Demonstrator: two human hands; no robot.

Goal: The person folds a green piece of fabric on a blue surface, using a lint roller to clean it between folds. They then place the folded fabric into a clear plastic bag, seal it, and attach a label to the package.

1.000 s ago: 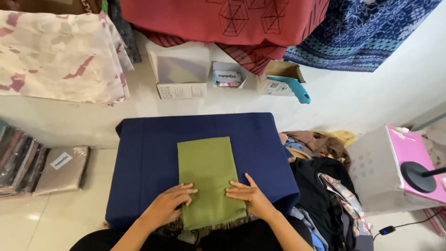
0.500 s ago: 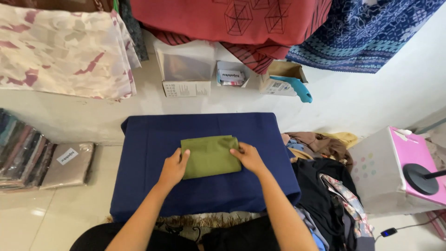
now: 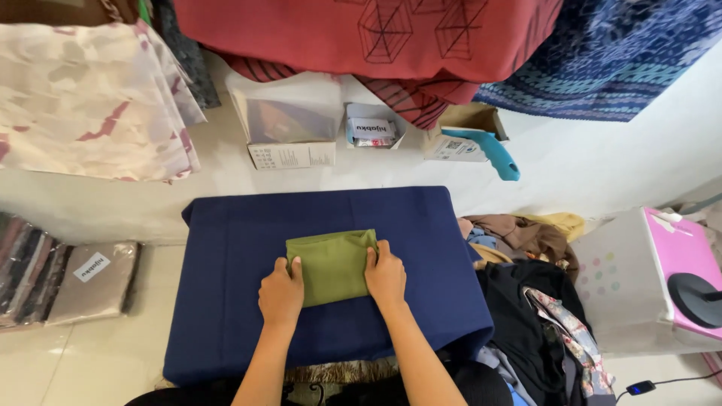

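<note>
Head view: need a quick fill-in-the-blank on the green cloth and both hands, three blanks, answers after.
1. The folded green cloth lies on a surface covered in ____ fabric.
2. The left hand and the right hand rest on opposite ____ of the cloth.
3. To the right of the table, on the floor, stands a white box with a ____ top.

Missing words: dark blue; sides; pink
</note>
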